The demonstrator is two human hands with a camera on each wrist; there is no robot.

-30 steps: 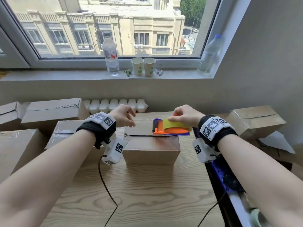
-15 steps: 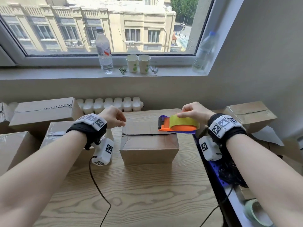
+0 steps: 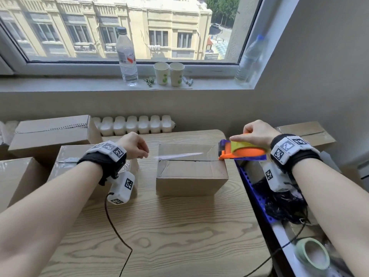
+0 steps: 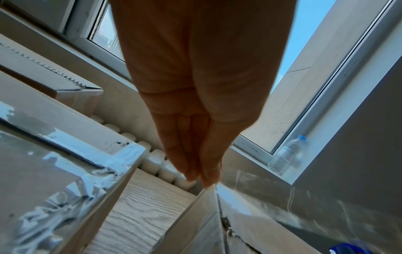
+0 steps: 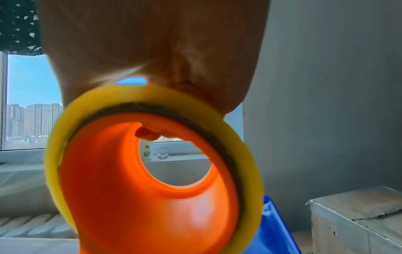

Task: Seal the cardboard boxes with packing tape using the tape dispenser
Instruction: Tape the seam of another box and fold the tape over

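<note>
A small cardboard box (image 3: 191, 172) stands mid-table, its top flaps meeting at a seam. My right hand (image 3: 257, 132) grips the orange and blue tape dispenser (image 3: 242, 152) with its yellow tape roll (image 5: 152, 154), held at the box's right top edge. A strip of clear tape (image 3: 177, 155) stretches from the dispenser leftward over the box top. My left hand (image 3: 137, 147) pinches the strip's free end just past the box's left edge; in the left wrist view the fingertips (image 4: 204, 177) are pressed together on the tape (image 4: 230, 197).
Taped cardboard boxes (image 3: 52, 134) are stacked at the left, and another box (image 3: 305, 132) sits at the right. A white radiator (image 3: 133, 124) runs behind the table. Bottles (image 3: 126, 56) and paper cups (image 3: 169, 73) stand on the sill. A tape roll (image 3: 312, 253) lies lower right.
My right hand has drawn the dispenser rightward, from the box's middle to past its right edge, pulling tape out. The left hand has stayed at the left edge, holding the tape end.
</note>
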